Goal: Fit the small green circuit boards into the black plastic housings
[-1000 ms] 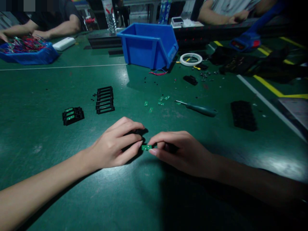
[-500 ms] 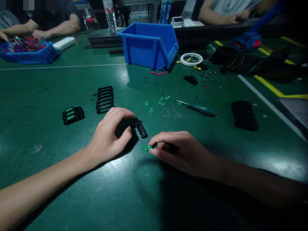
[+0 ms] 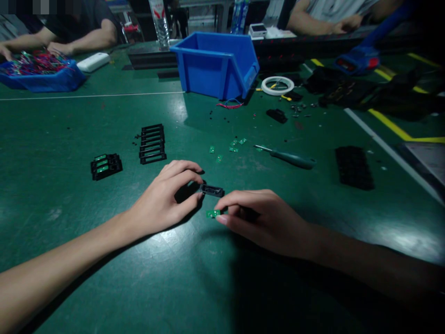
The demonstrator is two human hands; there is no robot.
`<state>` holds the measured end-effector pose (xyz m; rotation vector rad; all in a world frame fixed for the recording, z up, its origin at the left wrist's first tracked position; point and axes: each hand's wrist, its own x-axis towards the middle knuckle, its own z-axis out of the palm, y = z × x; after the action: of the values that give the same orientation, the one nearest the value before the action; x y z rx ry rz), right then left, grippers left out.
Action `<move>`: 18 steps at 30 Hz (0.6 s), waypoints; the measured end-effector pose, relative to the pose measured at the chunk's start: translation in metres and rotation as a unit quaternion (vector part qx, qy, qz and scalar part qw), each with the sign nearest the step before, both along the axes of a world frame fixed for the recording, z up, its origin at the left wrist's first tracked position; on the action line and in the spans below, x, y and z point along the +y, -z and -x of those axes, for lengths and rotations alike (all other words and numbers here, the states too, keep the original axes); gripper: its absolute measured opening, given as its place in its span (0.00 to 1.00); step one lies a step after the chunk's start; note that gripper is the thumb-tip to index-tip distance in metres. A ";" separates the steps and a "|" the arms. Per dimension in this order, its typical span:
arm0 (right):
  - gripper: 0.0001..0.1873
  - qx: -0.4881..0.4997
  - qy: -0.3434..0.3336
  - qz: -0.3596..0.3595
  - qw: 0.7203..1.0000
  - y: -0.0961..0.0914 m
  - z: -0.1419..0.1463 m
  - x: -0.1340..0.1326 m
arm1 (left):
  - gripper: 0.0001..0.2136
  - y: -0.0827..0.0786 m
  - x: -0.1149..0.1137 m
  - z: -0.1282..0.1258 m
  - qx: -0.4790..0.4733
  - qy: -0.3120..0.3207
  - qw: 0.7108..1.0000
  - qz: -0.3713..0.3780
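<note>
My left hand (image 3: 177, 192) is closed on the left end of a small black plastic housing (image 3: 212, 190), with thumb and fingertips at that end. The housing lies nearly crosswise, its hollow side facing up. Between the thumb and forefinger of my right hand (image 3: 260, 218) is a small green circuit board (image 3: 212, 214), pinched at its right end. The board sits just in front of the housing, apart from it. Several loose green boards (image 3: 233, 149) lie farther back on the table, beside a screwdriver (image 3: 292, 158) with a dark green handle.
Black housings with green boards (image 3: 106, 166) and a black slotted frame (image 3: 152, 144) lie at left. Stacked black parts (image 3: 353, 168) sit at right. Behind stand a blue bin (image 3: 205, 69), a tape roll (image 3: 277, 86) and a wire-filled blue tray (image 3: 59, 82). Two people sit across the table.
My left hand has moved right and closed on the black housing, which has turned from slanting to nearly crosswise. My right hand and its circuit board have stayed in place.
</note>
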<state>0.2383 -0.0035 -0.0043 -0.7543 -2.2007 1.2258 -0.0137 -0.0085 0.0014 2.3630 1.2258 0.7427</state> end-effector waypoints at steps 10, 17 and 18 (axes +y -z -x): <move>0.08 -0.004 0.002 -0.004 1.000 0.000 0.000 0.000 | 0.13 0.001 0.000 0.000 0.024 0.027 0.999 -0.011; 0.07 -0.005 0.004 -0.008 1.000 0.001 -0.001 -0.001 | 0.12 0.002 0.001 0.001 0.046 0.030 0.998 -0.020; 0.07 -0.005 0.003 -0.007 1.000 0.001 -0.001 -0.001 | 0.11 0.003 0.001 0.001 0.043 0.029 0.998 -0.022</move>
<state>0.2392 -0.0046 -0.0055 -0.7631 -2.2098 1.2055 -0.0151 -0.0071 -0.0013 2.4788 1.1815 0.6612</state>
